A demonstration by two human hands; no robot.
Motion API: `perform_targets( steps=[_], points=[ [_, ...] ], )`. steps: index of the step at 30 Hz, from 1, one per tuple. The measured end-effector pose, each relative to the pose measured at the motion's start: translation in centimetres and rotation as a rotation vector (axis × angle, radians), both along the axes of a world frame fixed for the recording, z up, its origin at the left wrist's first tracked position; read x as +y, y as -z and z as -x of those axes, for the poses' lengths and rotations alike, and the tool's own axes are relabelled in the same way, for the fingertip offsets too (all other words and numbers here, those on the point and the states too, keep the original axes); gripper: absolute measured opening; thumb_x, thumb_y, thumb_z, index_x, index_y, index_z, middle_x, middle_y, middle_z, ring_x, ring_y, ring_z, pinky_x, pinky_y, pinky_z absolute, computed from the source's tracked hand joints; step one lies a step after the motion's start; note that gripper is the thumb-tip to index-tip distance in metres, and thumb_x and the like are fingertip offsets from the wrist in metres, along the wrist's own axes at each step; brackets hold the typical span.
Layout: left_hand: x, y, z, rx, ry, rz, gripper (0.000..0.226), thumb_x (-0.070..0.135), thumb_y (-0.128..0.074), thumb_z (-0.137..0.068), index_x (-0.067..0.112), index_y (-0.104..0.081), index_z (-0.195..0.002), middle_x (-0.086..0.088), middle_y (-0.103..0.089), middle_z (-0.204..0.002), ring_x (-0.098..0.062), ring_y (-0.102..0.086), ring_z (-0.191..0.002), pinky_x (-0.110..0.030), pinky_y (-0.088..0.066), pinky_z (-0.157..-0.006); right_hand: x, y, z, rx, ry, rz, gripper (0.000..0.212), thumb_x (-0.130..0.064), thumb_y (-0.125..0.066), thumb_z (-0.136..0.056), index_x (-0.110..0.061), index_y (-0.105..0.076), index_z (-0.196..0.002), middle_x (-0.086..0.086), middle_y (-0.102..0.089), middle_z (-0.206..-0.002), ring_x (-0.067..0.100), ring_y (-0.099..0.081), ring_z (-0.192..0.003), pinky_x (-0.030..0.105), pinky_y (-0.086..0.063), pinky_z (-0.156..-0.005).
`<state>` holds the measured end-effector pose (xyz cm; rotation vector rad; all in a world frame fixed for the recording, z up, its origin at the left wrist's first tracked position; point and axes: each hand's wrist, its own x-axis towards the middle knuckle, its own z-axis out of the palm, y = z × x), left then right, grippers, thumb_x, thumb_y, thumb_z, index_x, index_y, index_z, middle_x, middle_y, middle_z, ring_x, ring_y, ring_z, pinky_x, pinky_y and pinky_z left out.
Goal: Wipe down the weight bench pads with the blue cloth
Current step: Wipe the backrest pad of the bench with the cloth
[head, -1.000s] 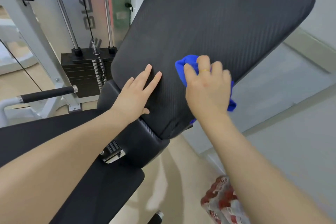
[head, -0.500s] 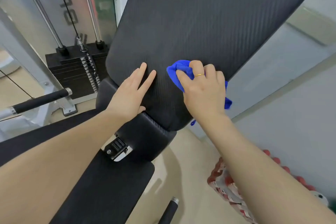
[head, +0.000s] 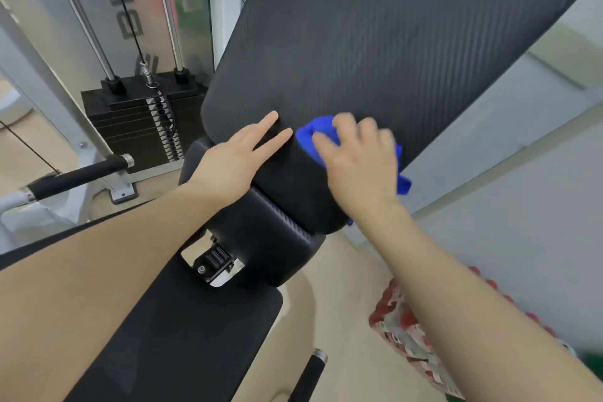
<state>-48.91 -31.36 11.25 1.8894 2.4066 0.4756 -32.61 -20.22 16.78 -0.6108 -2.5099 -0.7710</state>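
The black textured back pad (head: 391, 42) of the weight bench slopes up and away, filling the upper middle. My right hand (head: 359, 163) presses the blue cloth (head: 313, 137) against the pad's lower end; the cloth sticks out past my fingers and again at the pad's right edge. My left hand (head: 241, 160) lies flat on the pad just left of the cloth, fingers apart, holding nothing. The black seat pad (head: 182, 336) runs toward me under my left forearm, with a metal hinge bracket (head: 212, 263) between the two pads.
A black weight stack (head: 137, 127) with chrome guide rods and a cable stands at the left behind the bench. A black-gripped handle bar (head: 78, 176) juts out at left. A red-and-white shrink-wrapped pack (head: 404, 330) sits on the floor at lower right by the grey wall.
My right hand has slid the cloth leftward along the lower pad, closer to my left hand, and is blurred with motion. The view has shifted slightly; my left hand stays planted.
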Motion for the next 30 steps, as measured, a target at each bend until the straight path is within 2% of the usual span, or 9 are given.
perform_targets(
  steps=[3,5,9,11,15,18,21,27,30],
  points=[
    [0.2,-0.6,1.5,0.146,0.06,-0.082,0.088,-0.019,-0.054,-0.064,0.009,-0.031,-0.143,-0.008,-0.034,-0.151,-0.034,-0.044,-0.13,-0.045,-0.045,-0.093,0.6,-0.5,1.3,0.124,0.075,0.009,0.035,-0.001,-0.04,-0.069,-0.02,-0.066,-0.082,0.008,-0.063,-0.09,0.025,-0.045,-0.061,0.031,-0.024,-0.056],
    [0.2,0.0,1.9,0.186,0.065,-0.084,0.088,-0.02,-0.056,-0.059,0.007,-0.037,-0.14,-0.01,-0.041,-0.147,-0.042,-0.045,-0.127,-0.05,-0.043,-0.096,-1.2,2.1,0.9,0.055,0.021,0.042,0.028,-0.004,-0.049,-0.069,-0.02,-0.066,-0.084,0.009,-0.061,-0.089,0.024,-0.044,-0.061,0.032,-0.023,-0.055],
    [-0.2,0.4,1.5,0.129,0.058,0.029,0.087,-0.014,-0.046,-0.077,0.019,-0.009,-0.148,0.002,-0.008,-0.158,-0.039,-0.021,-0.141,-0.045,-0.03,-0.11,-4.6,6.8,-0.7,-0.451,-0.132,0.124,0.022,-0.018,-0.065,-0.065,-0.024,-0.067,-0.085,0.003,-0.062,-0.104,0.022,-0.048,-0.067,0.031,-0.035,-0.057],
    [-0.5,-0.2,2.3,0.141,0.084,0.033,0.087,-0.011,-0.047,-0.078,0.019,-0.007,-0.148,0.001,-0.006,-0.159,-0.037,-0.02,-0.141,-0.045,-0.03,-0.112,-3.9,5.8,0.2,-0.497,-0.168,0.092,0.018,-0.02,-0.062,-0.067,-0.026,-0.068,-0.083,0.001,-0.062,-0.104,0.02,-0.05,-0.07,0.032,-0.037,-0.06],
    [-0.8,-1.5,4.3,0.04,-0.006,0.051,0.086,-0.012,-0.046,-0.077,0.017,-0.009,-0.148,-0.003,-0.01,-0.158,-0.032,-0.019,-0.143,-0.046,-0.032,-0.111,0.4,-1.3,3.7,-0.191,-0.058,-0.052,0.024,-0.012,-0.043,-0.064,-0.022,-0.064,-0.071,0.004,-0.061,-0.091,0.023,-0.049,-0.066,0.03,-0.03,-0.056],
    [-0.2,-1.8,5.3,-0.03,-0.09,0.033,0.082,-0.009,-0.045,-0.08,0.017,-0.009,-0.149,-0.005,-0.005,-0.159,-0.031,-0.016,-0.144,-0.045,-0.033,-0.111,4.0,-6.4,6.5,0.044,0.03,-0.131,0.02,-0.003,-0.053,-0.058,-0.019,-0.06,-0.067,0.007,-0.064,-0.093,0.024,-0.051,-0.065,0.03,-0.028,-0.056],
    [0.2,-1.1,5.9,-0.108,-0.152,0.062,0.081,-0.005,-0.048,-0.082,0.019,-0.009,-0.149,-0.01,0.002,-0.159,-0.031,-0.013,-0.144,-0.044,-0.033,-0.11,2.9,-4.4,7.2,0.084,0.078,-0.094,0.024,-0.004,-0.053,-0.059,-0.02,-0.062,-0.074,0.009,-0.063,-0.095,0.025,-0.049,-0.065,0.031,-0.023,-0.057],
    [0.3,0.4,6.2,-0.273,-0.132,0.024,0.083,-0.004,-0.047,-0.084,0.023,-0.004,-0.149,-0.007,0.011,-0.158,-0.028,-0.016,-0.143,-0.034,-0.038,-0.102,-5.2,5.9,4.5,-0.631,-0.113,0.317,0.026,-0.013,-0.052,-0.082,-0.017,-0.058,-0.107,0.009,-0.045,-0.128,0.027,-0.045,-0.094,0.036,-0.036,-0.073],
    [0.2,0.1,6.5,-0.311,-0.116,0.026,0.083,-0.008,-0.044,-0.083,0.026,-0.005,-0.149,-0.003,0.01,-0.158,-0.026,-0.016,-0.144,-0.033,-0.039,-0.1,-2.9,2.9,6.0,-0.52,-0.154,0.102,0.018,-0.017,-0.055,-0.074,-0.022,-0.066,-0.088,0.004,-0.057,-0.107,0.024,-0.049,-0.08,0.033,-0.032,-0.062]
  ],
)
